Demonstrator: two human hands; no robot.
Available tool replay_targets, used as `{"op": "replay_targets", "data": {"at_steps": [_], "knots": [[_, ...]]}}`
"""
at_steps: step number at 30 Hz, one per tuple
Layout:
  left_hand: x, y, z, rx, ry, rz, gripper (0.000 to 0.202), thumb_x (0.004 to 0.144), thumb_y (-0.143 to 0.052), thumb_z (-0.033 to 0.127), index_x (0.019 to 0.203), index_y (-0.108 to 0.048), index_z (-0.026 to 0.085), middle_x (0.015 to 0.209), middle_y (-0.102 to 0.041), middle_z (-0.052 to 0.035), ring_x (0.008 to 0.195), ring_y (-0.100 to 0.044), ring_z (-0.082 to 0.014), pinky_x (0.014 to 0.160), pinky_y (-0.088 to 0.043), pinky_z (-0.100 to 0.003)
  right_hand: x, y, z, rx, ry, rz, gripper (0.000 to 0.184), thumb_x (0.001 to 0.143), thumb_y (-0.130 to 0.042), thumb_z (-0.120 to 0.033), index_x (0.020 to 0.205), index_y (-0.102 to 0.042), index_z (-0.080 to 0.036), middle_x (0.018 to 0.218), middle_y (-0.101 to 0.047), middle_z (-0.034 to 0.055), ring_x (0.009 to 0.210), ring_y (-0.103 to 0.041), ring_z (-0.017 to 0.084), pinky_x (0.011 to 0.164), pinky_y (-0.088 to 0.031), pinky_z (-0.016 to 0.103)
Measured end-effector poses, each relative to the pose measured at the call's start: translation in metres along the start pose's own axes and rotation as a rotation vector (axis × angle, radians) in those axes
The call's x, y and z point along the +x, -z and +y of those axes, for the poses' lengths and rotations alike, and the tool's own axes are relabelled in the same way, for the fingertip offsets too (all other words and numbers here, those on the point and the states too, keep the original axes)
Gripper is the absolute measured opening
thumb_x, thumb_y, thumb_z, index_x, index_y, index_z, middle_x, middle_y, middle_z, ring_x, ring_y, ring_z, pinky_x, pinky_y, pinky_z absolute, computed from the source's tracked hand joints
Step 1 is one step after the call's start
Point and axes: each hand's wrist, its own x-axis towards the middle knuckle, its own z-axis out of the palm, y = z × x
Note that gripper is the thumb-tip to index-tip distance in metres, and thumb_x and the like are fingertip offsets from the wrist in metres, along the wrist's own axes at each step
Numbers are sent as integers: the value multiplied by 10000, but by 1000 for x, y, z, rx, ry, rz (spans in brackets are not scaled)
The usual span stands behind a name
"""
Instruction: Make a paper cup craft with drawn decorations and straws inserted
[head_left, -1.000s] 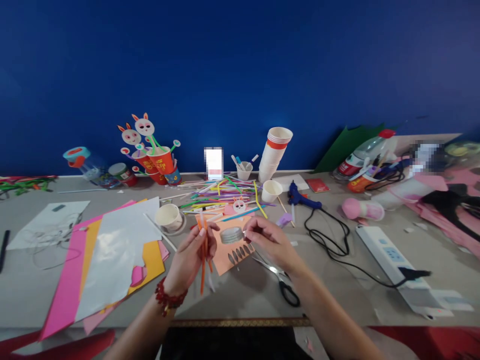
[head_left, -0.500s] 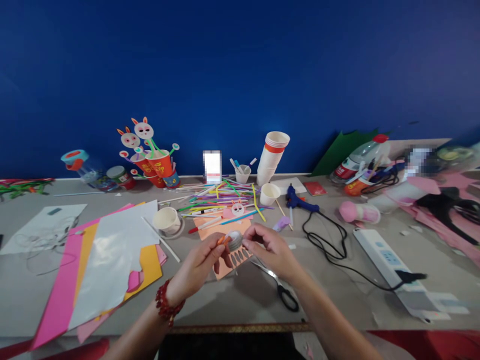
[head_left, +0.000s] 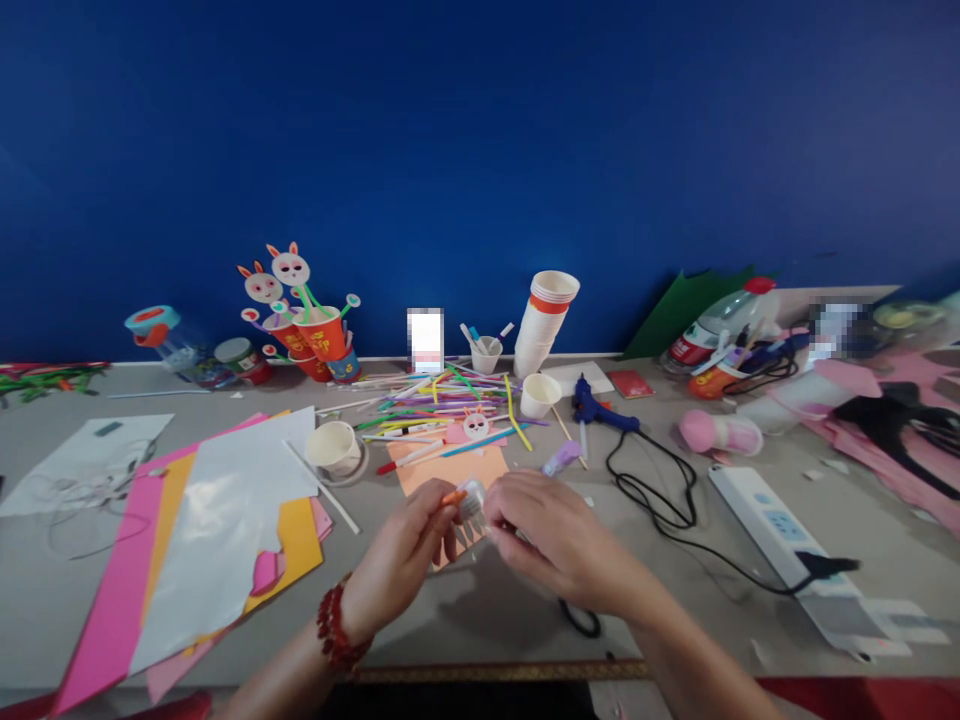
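Observation:
Between my fingers is a small whitish piece with orange parts (head_left: 472, 490); it looks rounded, but most of it is covered. My left hand (head_left: 412, 535) pinches its orange end. My right hand (head_left: 551, 540) is closed at its other side, and whether it grips the piece or something smaller is hidden. Below lies a peach paper sheet (head_left: 420, 470) with leaf-shaped holes near its front edge. A rabbit-face cutout (head_left: 475, 424) rests just beyond, on a pink scrap. Scissors (head_left: 581, 620) lie mostly hidden under my right hand, with one black handle loop showing.
Coloured straws (head_left: 450, 400) are heaped ahead. A blue glue gun (head_left: 600, 405) and its cord lie right, near a white power strip (head_left: 780, 540). Paper sheets (head_left: 225, 500) and a paper cup (head_left: 334, 448) are left. A leaning cup stack (head_left: 547, 320) stands behind.
My right hand has turned and come in closer over the small piece, covering more of it and of the scissors. The left hand still pinches the orange end.

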Motion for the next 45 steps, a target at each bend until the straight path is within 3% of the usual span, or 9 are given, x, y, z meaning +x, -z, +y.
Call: {"op": "replay_targets", "data": {"at_steps": [5,9,12,16,22,25,31,40,45], "knots": [[-3,-1,-2,-33,51,-9,253,981,-406,362,899,-570,187,719,-592,-17,542,-545,-115,505,-408,-212,6,7,0,-310,115,50,143,885,-454,-140,811,-565,-192,784,-645,67,755,-547,210,739,-428,345],[-7,-3,-2,-131,72,-26,267,964,-446,395,884,-573,173,693,-611,-24,555,-572,-121,530,-440,-217,7,18,-5,-330,181,3,177,895,-442,-138,795,-571,-206,757,-651,53,717,-549,199,708,-425,336],[-6,-1,-2,-307,187,-178,303,954,-444,440,868,-541,165,627,-618,-25,528,-613,-141,488,-454,-222,9,26,-7,-274,175,-54,166,916,-446,-176,817,-576,-210,764,-644,38,714,-543,189,675,-412,319],[-2,7,3,-411,287,-337,318,950,-453,436,1077,-554,162,684,-630,-26,543,-659,-153,443,-439,-200,14,36,-4,-234,137,-182,127,912,-495,-193,810,-569,-206,767,-619,22,730,-539,174,636,-383,290],[15,28,23,-76,179,-368,348,976,-395,433,917,-605,162,472,-490,62,384,-449,-66,421,-333,-164,21,45,-5,-225,149,-307,115,877,-539,-165,777,-568,-215,754,-620,1,708,-559,160,594,-363,278],[25,39,34,130,85,-412,356,983,-397,399,847,-629,164,437,-455,77,392,-420,-59,491,-360,-174,26,46,-7,-269,150,-308,106,867,-546,-171,773,-575,-211,738,-624,8,693,-559,167,582,-354,287],[42,51,55,311,78,-468,313,979,-376,388,843,-570,183,653,-645,30,382,-528,-57,444,-390,-173,41,53,-13,-321,175,-250,100,818,-557,-167,728,-561,-210,697,-591,13,649,-521,168,546,-302,286],[62,55,77,343,201,-600,318,960,-383,407,845,-560,169,659,-643,7,503,-611,-96,510,-472,-195,61,72,-8,-131,162,-403,100,842,-499,-138,772,-562,-175,738,-577,9,683,-485,142,594,-299,257],[67,53,81,362,189,-633,308,950,-403,396,872,-591,164,819,-673,-37,576,-638,-107,525,-495,-210,62,74,-5,-107,145,-413,84,837,-508,-145,775,-554,-180,740,-574,1,670,-474,136,594,-290,257]]}}
